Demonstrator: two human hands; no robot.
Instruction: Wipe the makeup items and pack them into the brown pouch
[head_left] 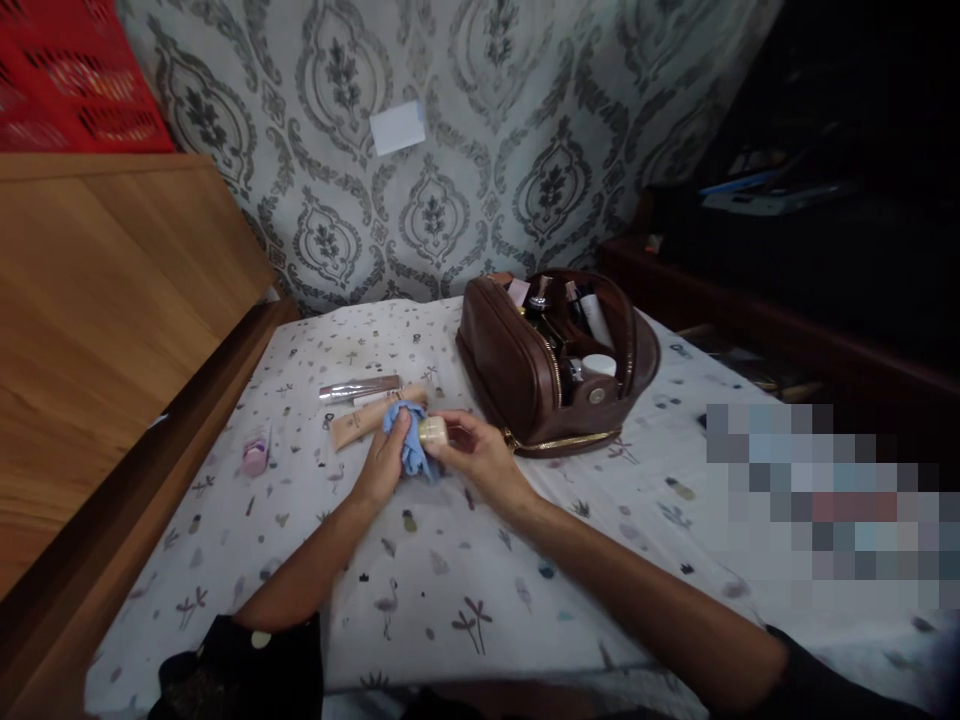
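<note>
My left hand (388, 455) is closed on a crumpled blue cloth (414, 462). The cloth presses against one end of a small pale cream-coloured container (433, 434), whose other end sits in the closed fingers of my right hand (476, 450). Which kind of container it is, I cannot make out. Just behind my left hand lie a beige tube (352, 430) and a shiny silver tube (358, 389). To the right stands a brown cosmetic bag (506, 355), unzipped, with several bottles and a white-lidded jar (599, 367) inside.
A small pink bottle (256, 452) lies at the left on the patterned tablecloth (450, 580). A wooden panel (112, 300) with a red crate (82, 80) above it borders the left side. Patterned wallpaper (420, 120) rises behind; dark furniture (787, 290) stands right.
</note>
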